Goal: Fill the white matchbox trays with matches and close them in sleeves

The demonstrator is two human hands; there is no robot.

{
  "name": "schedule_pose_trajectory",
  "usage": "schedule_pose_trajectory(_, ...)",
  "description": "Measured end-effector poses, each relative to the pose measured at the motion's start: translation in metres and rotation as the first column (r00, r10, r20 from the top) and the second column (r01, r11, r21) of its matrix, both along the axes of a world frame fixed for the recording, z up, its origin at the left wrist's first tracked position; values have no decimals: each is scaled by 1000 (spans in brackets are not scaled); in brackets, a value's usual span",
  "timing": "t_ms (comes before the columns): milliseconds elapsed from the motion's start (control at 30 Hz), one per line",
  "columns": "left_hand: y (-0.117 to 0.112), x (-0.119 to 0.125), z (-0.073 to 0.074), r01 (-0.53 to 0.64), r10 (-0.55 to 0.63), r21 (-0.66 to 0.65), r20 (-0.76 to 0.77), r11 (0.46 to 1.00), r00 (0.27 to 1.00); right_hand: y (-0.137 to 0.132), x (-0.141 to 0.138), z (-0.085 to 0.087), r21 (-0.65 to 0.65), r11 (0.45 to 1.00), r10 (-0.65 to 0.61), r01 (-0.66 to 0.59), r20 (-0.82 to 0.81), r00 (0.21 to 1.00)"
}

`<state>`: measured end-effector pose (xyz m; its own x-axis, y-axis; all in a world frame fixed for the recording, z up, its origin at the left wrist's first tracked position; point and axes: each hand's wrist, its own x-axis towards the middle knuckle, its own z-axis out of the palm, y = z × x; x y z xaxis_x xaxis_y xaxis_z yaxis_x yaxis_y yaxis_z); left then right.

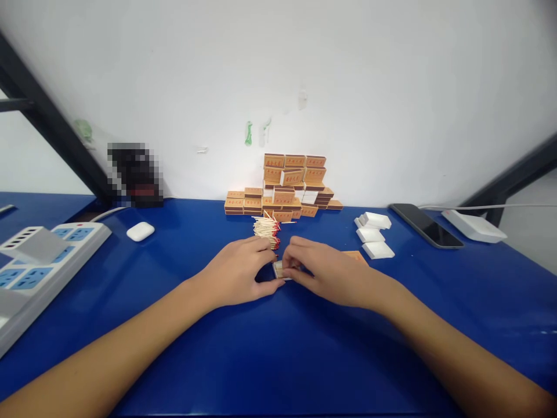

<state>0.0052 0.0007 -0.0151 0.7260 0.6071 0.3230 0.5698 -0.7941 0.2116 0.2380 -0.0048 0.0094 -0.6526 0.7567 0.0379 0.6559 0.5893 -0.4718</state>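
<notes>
A small white matchbox tray (279, 269) lies on the blue table between my two hands, with pale matchsticks partly visible inside. My left hand (241, 268) holds its left end between thumb and fingers. Over the tray's right part, the fingers of my right hand (324, 270) are pinched together, and they hide whatever is in them. Just beyond my left fingertips lies a heap of red-tipped matches (265, 229). An orange matchbox sleeve (357, 257) shows partly behind my right hand.
Many orange matchboxes (295, 175) are stacked against the wall. Several white trays (372, 234) lie to the right, near a phone (424, 225) and a white box (473, 225). On the left are a white earbud case (140, 231) and a power strip (82, 232).
</notes>
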Motion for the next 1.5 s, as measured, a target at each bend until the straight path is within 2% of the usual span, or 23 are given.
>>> schedule_pose_trajectory(67,0,0,0,-8,8,1,2,1000,1000,8,0,0,86,995,-39,41,-26,999)
schedule_pose_trajectory(167,0,-1,0,-6,7,11,-6,1000,1000,37,7,-3,247,959,-129,140,-62,990)
schedule_pose_trajectory(300,0,-2,-2,6,-6,42,2,999,1000,75,9,-18,318,927,-234,201,70,970)
schedule_pose_trajectory(400,0,-2,-5,11,-13,72,16,997,1000,84,7,-28,339,911,-291,237,116,950)
schedule_pose_trajectory(900,0,-2,-2,4,-3,62,-9,998,1000,81,13,-31,390,895,-316,219,206,926)
schedule_pose_trajectory(1067,1,-2,-3,1,0,64,-16,998,1000,82,15,-30,352,913,-291,205,213,933)
schedule_pose_trajectory(1200,1,-2,-3,-10,12,51,-31,999,999,78,16,-20,274,944,-250,183,235,939)
schedule_pose_trajectory(1367,1,-3,-3,-42,43,23,-25,999,999,47,15,7,134,986,-123,101,172,977)
schedule_pose_trajectory(1500,3,-4,-2,-38,38,-8,-14,999,999,13,7,14,28,1000,4,-8,158,987)
